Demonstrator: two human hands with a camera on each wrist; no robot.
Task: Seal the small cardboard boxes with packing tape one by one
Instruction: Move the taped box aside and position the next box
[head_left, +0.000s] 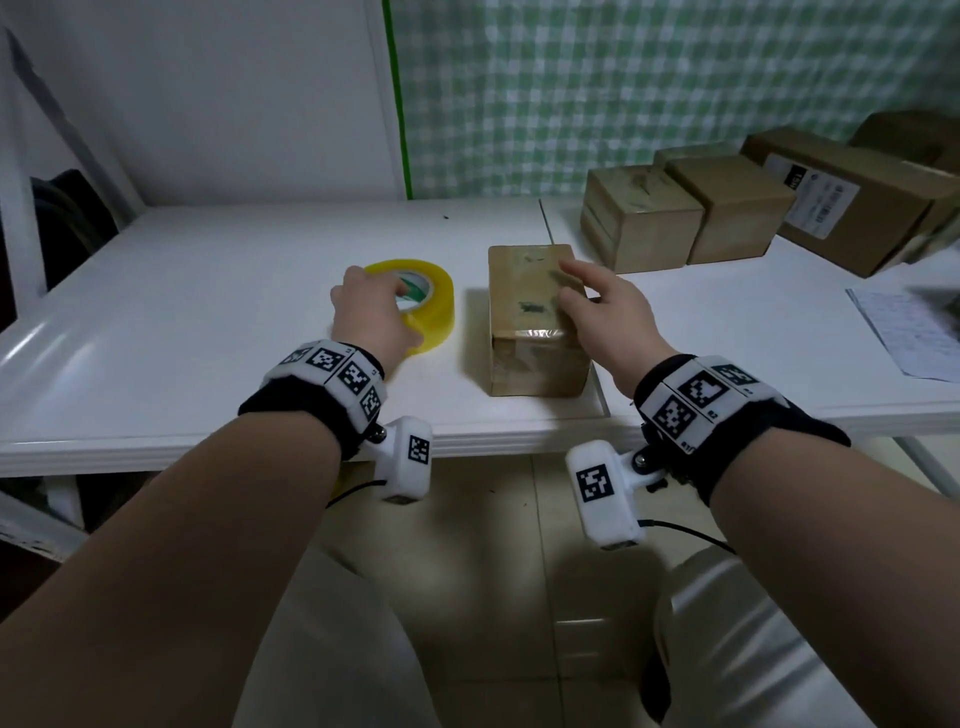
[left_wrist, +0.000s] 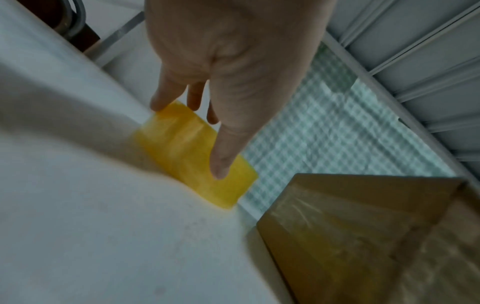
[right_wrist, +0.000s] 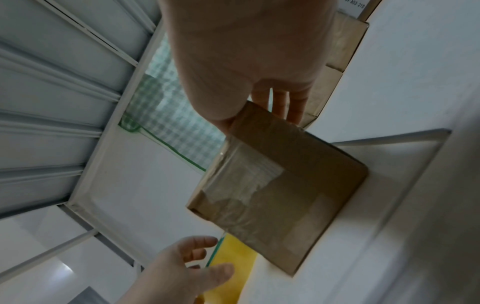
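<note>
On the left of the white tabletop (head_left: 208, 312) lies the yellow tape roll (head_left: 423, 301), flat on its side. The left hand (head_left: 371, 312) is over it with fingers spread and only slightly bent; the left wrist view shows the thumb and a fingertip touching the roll's outer wall, so the hand looks to be closing on it, not yet firmly gripping.

Just right of the roll, apart from it, stands the box (head_left: 535, 322) being worked on, near the front edge. The right hand (head_left: 602, 317) rests on its top with fingers nearly straight, steadying it without clasping. Clear tape already shows over the top and down the near face in the right wrist view, so this box seems largely sealed, though whether every seam is covered cannot be told.

Farther right, toward the wall, stand more boxes (head_left: 685, 213); one looks glossy with tape, the others cannot be judged. A larger labelled carton (head_left: 841, 197) sits beyond them, and a printed sheet (head_left: 904, 327) lies at the far right.

My reading: one box is near done, several may remain.
</note>
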